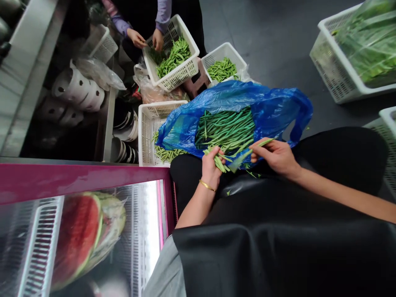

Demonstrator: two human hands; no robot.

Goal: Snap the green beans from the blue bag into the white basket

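Observation:
A blue plastic bag (272, 103) lies open in front of my knees, with long green beans (229, 128) laid side by side in it. My left hand (213, 167), with a gold bracelet at the wrist, is closed round a bunch of short bean pieces (220, 163). To its right, my right hand (272, 156) pinches a green bean (262, 143) between thumb and fingers. Between the hands the bean is smeared by motion. Small green scraps (252, 174) rest on my black apron (278, 243).
A white basket (145, 136) with bean pieces stands left of the bag. Beyond it, a co-worker's hands (157, 40) work over another basket (182, 74) of beans. A glass-fronted fridge with cut watermelon (77, 231) is close on my left. Leafy greens (369, 45) fill a crate at right.

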